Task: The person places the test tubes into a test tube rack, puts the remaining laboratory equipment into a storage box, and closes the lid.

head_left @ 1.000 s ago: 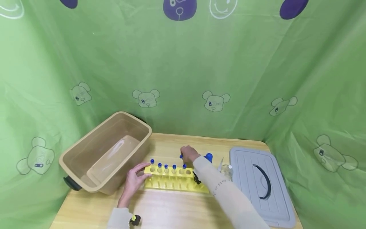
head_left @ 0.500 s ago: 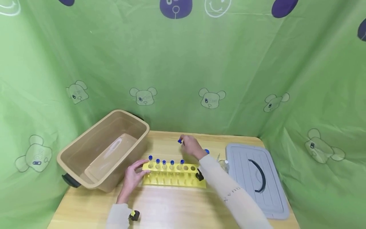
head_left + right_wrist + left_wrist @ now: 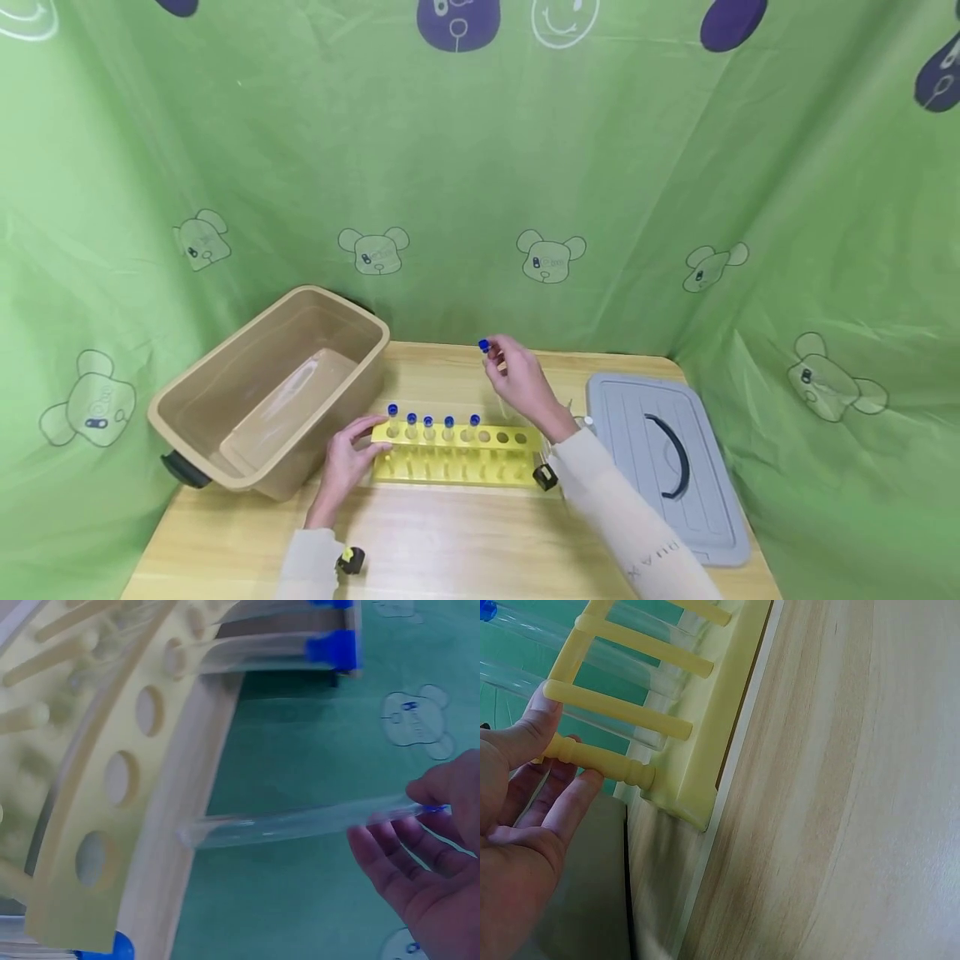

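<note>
Curtain (image 3: 465,167): green, hung beyond the far edge, from ten round to two o'clock if you took your rack (image 3: 457,445) as the hub.
Table (image 3: 435,542): pale wood, under everything you worked with.
Bin (image 3: 300,325): tan, open-topped, stood at ten o'clock.
Lid (image 3: 705,475): grey, lay flat at three o'clock, black handle (image 3: 681,454) uppermost.
Rack: yellow, its long side facing you at six o'clock; five capped tubes (image 3: 428,422) filled the holes from the nine o'clock end.
Left hand (image 3: 348,462): clamped on the rack's nine o'clock end between thumb and fingers; you seemed to be steadying it.
Right hand (image 3: 523,383): raised at one o'clock, thumb and fingertips pinched on the capped end of the held tube (image 3: 285,826).
Held tube: apart from the rack, beyond its far side, close to upright under its blue cap (image 3: 483,344). Your step in hand looked like handling this single tube; I could not tell whether it was coming out or going in.
Holes (image 3: 502,437): three stood vacant towards three o'clock. If one was the tube's place, your next move, I judged, called for centring its foot over the mouth and lowering it straight and gently, left hand bracing the rack.
</note>
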Demonstrator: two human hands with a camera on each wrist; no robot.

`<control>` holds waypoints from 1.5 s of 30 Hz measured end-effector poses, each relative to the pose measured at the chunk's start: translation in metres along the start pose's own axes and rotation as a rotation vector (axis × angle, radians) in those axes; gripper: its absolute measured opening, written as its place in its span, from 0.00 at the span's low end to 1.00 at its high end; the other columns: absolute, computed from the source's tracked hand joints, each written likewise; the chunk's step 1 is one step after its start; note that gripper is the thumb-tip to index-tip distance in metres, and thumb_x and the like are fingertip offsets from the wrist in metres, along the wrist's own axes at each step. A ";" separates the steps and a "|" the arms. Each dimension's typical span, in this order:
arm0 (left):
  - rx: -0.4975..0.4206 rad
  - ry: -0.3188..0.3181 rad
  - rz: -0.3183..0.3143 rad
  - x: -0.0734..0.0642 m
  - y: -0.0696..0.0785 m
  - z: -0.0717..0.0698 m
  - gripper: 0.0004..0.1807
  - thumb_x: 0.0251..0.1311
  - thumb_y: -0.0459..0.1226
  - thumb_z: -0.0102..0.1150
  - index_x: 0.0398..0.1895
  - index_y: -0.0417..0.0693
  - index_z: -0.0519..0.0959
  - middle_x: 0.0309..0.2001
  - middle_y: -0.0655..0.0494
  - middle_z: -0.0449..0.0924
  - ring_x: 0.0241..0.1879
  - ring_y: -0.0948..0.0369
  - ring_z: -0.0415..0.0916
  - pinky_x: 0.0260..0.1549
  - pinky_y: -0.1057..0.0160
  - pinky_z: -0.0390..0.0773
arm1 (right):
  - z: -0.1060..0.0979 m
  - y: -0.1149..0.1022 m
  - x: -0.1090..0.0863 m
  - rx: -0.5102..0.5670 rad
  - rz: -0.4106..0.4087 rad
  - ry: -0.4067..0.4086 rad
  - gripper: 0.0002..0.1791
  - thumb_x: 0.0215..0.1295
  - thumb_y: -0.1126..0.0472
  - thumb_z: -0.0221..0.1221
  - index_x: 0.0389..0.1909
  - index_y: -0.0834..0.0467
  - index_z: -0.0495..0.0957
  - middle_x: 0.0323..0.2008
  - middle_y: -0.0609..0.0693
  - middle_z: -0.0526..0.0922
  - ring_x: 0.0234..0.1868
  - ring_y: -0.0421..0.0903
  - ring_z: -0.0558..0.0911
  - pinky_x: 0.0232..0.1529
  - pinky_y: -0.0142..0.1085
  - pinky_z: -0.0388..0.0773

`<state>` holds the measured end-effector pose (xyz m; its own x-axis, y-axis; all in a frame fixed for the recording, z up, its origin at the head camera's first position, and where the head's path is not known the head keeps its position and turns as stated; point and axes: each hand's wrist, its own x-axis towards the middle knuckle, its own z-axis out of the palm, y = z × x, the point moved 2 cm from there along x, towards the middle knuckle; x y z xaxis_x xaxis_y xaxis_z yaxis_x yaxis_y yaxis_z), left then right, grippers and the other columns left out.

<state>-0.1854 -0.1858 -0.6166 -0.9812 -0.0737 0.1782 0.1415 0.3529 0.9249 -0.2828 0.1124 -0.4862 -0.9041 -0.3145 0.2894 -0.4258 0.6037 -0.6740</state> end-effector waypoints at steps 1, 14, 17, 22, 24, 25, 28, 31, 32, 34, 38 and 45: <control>-0.002 0.001 0.002 0.000 0.000 0.000 0.26 0.47 0.27 0.77 0.54 0.42 0.85 0.60 0.40 0.81 0.60 0.40 0.77 0.58 0.43 0.79 | -0.003 -0.002 -0.003 0.011 -0.007 0.022 0.15 0.70 0.70 0.60 0.56 0.64 0.76 0.41 0.51 0.82 0.42 0.45 0.84 0.40 0.28 0.85; 0.006 0.020 0.028 -0.001 0.000 0.002 0.26 0.46 0.27 0.78 0.53 0.41 0.85 0.58 0.41 0.82 0.58 0.40 0.78 0.56 0.44 0.81 | -0.022 -0.015 -0.044 0.206 -0.097 0.224 0.15 0.67 0.72 0.64 0.53 0.64 0.78 0.42 0.55 0.83 0.43 0.49 0.85 0.40 0.31 0.87; 0.010 0.021 0.031 -0.001 0.001 0.001 0.26 0.46 0.28 0.78 0.53 0.41 0.85 0.58 0.41 0.82 0.58 0.40 0.78 0.56 0.45 0.81 | -0.017 -0.012 -0.052 0.233 -0.118 0.263 0.15 0.66 0.73 0.64 0.52 0.64 0.78 0.41 0.57 0.84 0.42 0.50 0.86 0.41 0.32 0.87; 0.021 0.025 0.029 -0.001 0.000 0.000 0.27 0.46 0.29 0.79 0.54 0.41 0.85 0.58 0.41 0.82 0.59 0.41 0.78 0.59 0.45 0.79 | -0.014 -0.029 -0.062 0.271 -0.172 0.325 0.14 0.63 0.79 0.63 0.49 0.69 0.78 0.40 0.65 0.84 0.41 0.57 0.86 0.41 0.41 0.89; 0.027 0.027 0.033 -0.001 0.000 0.000 0.27 0.46 0.29 0.79 0.53 0.41 0.85 0.57 0.42 0.83 0.59 0.41 0.78 0.60 0.44 0.78 | -0.015 -0.039 -0.066 0.285 -0.188 0.335 0.15 0.61 0.82 0.63 0.48 0.73 0.77 0.39 0.68 0.83 0.41 0.60 0.85 0.40 0.44 0.89; 0.030 0.027 0.033 -0.001 0.000 0.000 0.27 0.46 0.29 0.79 0.53 0.42 0.85 0.57 0.42 0.83 0.59 0.41 0.78 0.60 0.44 0.78 | -0.015 -0.045 -0.068 0.288 -0.192 0.340 0.15 0.60 0.83 0.62 0.47 0.74 0.76 0.39 0.68 0.83 0.40 0.62 0.85 0.40 0.45 0.89; 0.028 0.025 0.032 -0.001 0.001 0.001 0.26 0.46 0.28 0.79 0.53 0.41 0.85 0.57 0.41 0.83 0.59 0.40 0.78 0.60 0.44 0.77 | -0.012 -0.045 -0.072 0.299 -0.213 0.340 0.15 0.59 0.84 0.63 0.47 0.75 0.76 0.38 0.68 0.83 0.40 0.63 0.85 0.40 0.45 0.89; 0.022 0.020 0.027 -0.001 0.002 0.002 0.26 0.46 0.28 0.78 0.53 0.41 0.85 0.57 0.41 0.82 0.59 0.40 0.78 0.59 0.44 0.78 | -0.007 -0.041 -0.076 0.301 -0.225 0.339 0.16 0.58 0.84 0.63 0.46 0.76 0.75 0.38 0.68 0.83 0.40 0.63 0.85 0.39 0.45 0.89; 0.026 0.019 0.031 -0.001 0.002 0.002 0.26 0.46 0.28 0.78 0.53 0.41 0.85 0.57 0.41 0.82 0.59 0.40 0.78 0.59 0.45 0.78 | -0.005 -0.039 -0.077 0.301 -0.224 0.340 0.16 0.57 0.84 0.63 0.46 0.75 0.75 0.38 0.68 0.83 0.40 0.62 0.85 0.39 0.44 0.89; 0.028 0.019 0.037 -0.001 0.002 0.002 0.26 0.47 0.27 0.78 0.53 0.41 0.85 0.57 0.41 0.82 0.59 0.40 0.78 0.58 0.45 0.79 | 0.000 -0.036 -0.079 0.300 -0.219 0.340 0.16 0.58 0.84 0.63 0.46 0.75 0.76 0.38 0.67 0.83 0.40 0.61 0.85 0.40 0.43 0.89; 0.034 0.023 0.053 -0.001 0.001 0.003 0.26 0.46 0.27 0.78 0.53 0.42 0.85 0.57 0.41 0.83 0.57 0.41 0.80 0.58 0.47 0.79 | 0.009 -0.030 -0.084 0.310 -0.197 0.335 0.16 0.57 0.85 0.63 0.46 0.74 0.76 0.39 0.67 0.83 0.40 0.62 0.85 0.40 0.42 0.89; 0.036 0.038 0.077 -0.001 0.000 0.002 0.26 0.45 0.26 0.78 0.52 0.41 0.85 0.55 0.42 0.84 0.55 0.42 0.81 0.57 0.47 0.79 | 0.017 -0.025 -0.089 0.328 -0.175 0.328 0.15 0.57 0.85 0.63 0.45 0.74 0.76 0.39 0.69 0.82 0.41 0.65 0.85 0.40 0.47 0.89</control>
<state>-0.1850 -0.1833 -0.6172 -0.9618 -0.0802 0.2617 0.2108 0.3924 0.8953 -0.1907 0.1125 -0.5067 -0.8069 -0.1115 0.5801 -0.5853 0.2833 -0.7597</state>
